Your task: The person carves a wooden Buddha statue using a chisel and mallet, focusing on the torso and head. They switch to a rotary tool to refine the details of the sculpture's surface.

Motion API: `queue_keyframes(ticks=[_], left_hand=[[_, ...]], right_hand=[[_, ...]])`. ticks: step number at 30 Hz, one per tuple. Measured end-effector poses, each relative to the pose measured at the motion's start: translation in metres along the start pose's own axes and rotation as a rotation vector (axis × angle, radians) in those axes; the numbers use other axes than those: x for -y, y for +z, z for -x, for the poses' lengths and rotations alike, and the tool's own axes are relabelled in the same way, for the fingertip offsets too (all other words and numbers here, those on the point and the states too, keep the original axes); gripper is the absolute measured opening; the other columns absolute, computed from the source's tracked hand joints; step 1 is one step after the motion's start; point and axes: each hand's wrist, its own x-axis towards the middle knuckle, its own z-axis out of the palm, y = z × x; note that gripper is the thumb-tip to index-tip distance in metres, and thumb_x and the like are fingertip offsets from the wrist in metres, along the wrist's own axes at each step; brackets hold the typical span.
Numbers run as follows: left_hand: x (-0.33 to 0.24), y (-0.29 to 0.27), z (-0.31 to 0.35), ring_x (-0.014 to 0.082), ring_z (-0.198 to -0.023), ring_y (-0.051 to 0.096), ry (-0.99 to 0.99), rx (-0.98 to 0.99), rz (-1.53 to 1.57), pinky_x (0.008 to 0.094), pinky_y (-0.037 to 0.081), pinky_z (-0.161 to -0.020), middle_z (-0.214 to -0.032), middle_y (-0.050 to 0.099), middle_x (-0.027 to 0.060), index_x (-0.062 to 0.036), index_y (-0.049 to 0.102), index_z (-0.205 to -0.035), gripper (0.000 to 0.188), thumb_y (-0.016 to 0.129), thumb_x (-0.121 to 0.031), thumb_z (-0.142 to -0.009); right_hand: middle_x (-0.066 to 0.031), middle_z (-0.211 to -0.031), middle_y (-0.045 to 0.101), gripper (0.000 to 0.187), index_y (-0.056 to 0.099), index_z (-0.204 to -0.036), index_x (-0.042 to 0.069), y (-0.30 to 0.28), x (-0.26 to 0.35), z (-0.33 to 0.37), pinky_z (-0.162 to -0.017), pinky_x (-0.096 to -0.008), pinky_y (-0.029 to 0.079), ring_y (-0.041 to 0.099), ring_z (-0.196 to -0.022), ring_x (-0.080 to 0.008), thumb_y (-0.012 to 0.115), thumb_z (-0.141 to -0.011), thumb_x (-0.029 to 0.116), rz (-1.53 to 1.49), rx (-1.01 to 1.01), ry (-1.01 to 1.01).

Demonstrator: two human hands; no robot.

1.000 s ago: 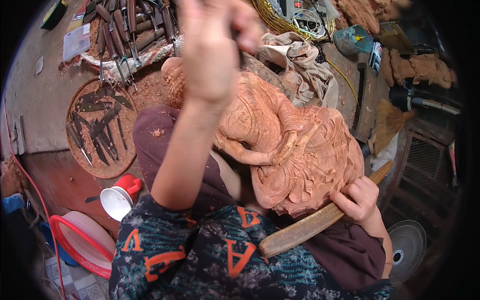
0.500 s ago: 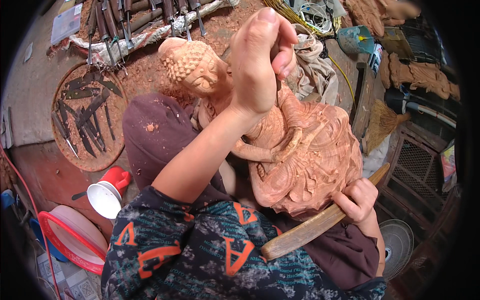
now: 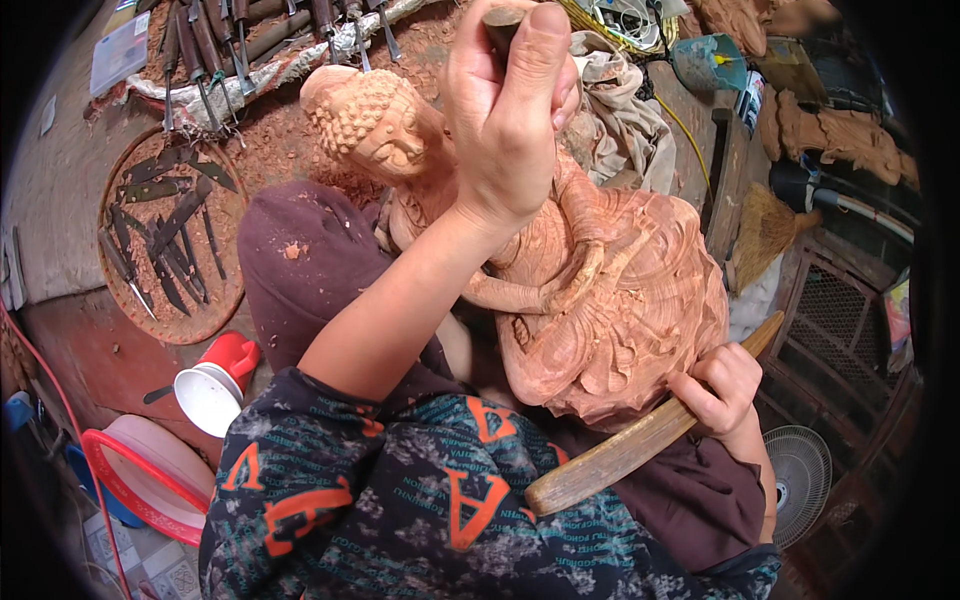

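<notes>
A carved wooden Buddha statue (image 3: 610,290) leans back against my legs, its curly-haired head (image 3: 365,125) toward the upper left. My left hand (image 3: 510,115) is raised over the statue's chest, closed around a wooden-handled carving chisel (image 3: 503,27). The butt of its handle sticks out above the fist; the blade is hidden behind the hand. Low on the right, my right hand (image 3: 722,390) grips a long wooden club (image 3: 610,460) near its far end. The club slants beside the statue's base, over my lap.
Several chisels (image 3: 205,50) lie on a cloth at the upper left. A round tray (image 3: 112,190) of blades and wood chips is below them. A red and white mug (image 3: 210,390), pink basin (image 3: 150,470), fan (image 3: 800,480), hand broom (image 3: 765,240) and teal bucket (image 3: 708,62) stand around me.
My left hand has risen slightly and turned, and the chisel's handle butt now shows above it. My right hand and the club have barely moved. The whole view has shifted a little.
</notes>
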Motion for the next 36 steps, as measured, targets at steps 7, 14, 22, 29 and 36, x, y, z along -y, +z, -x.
queue_keyframes(ticks=[7,14,22,29,36], left_hand=[[0.005,-0.003,0.004,0.0046,-0.048,0.033,0.107,0.048,-0.033,0.0192,0.028,-0.044,-0.061,0.038,-0.0019,-0.0078,0.043,-0.087,0.015,0.046,-0.017,-0.098],[0.013,-0.007,0.006,0.0036,-0.05,0.03,-0.019,-0.038,0.156,0.0188,0.026,-0.044,-0.062,0.034,-0.0044,-0.0116,0.042,-0.087,0.015,0.046,-0.02,-0.099],[0.0,0.011,0.006,0.0037,-0.047,0.03,-0.127,0.246,0.059,0.0193,0.024,-0.041,-0.06,0.035,-0.0044,-0.0123,0.043,-0.084,0.021,0.043,-0.026,-0.1],[-0.02,0.004,-0.005,0.0064,-0.044,0.033,-0.098,0.074,0.122,0.021,0.026,-0.04,-0.055,0.038,-0.0006,-0.0083,0.046,-0.081,0.034,0.039,-0.035,-0.1],[-0.003,0.002,-0.003,0.0043,-0.041,0.025,-0.052,0.572,-0.099,0.0207,0.019,-0.037,-0.055,0.033,-0.003,-0.0037,0.046,-0.086,0.039,0.036,-0.039,-0.101]], right_hand=[[0.002,-0.063,0.044,0.034,0.066,-0.093,0.016,-0.002,0.0,-0.002,-0.046,-0.0273,0.032,0.045,-0.053,-0.0142,0.066,-0.059,0.017,0.013,0.017,0.008],[0.0014,-0.062,0.044,0.032,0.066,-0.089,0.014,0.0,-0.002,-0.004,-0.045,-0.0272,0.032,0.045,-0.051,-0.0142,0.064,-0.057,0.018,-0.014,0.019,0.012],[0.0004,-0.062,0.044,0.032,0.065,-0.088,0.013,-0.001,-0.003,-0.005,-0.045,-0.0273,0.032,0.044,-0.05,-0.0151,0.064,-0.057,0.02,-0.013,0.001,0.007],[0.0019,-0.061,0.041,0.034,0.064,-0.093,0.016,0.003,-0.002,-0.001,-0.045,-0.0269,0.03,0.043,-0.05,-0.0138,0.064,-0.059,0.019,0.005,-0.019,0.01],[0.0019,-0.061,0.04,0.034,0.064,-0.093,0.017,0.002,0.0,-0.004,-0.045,-0.0268,0.03,0.042,-0.05,-0.0139,0.063,-0.058,0.019,-0.002,-0.032,0.004]])
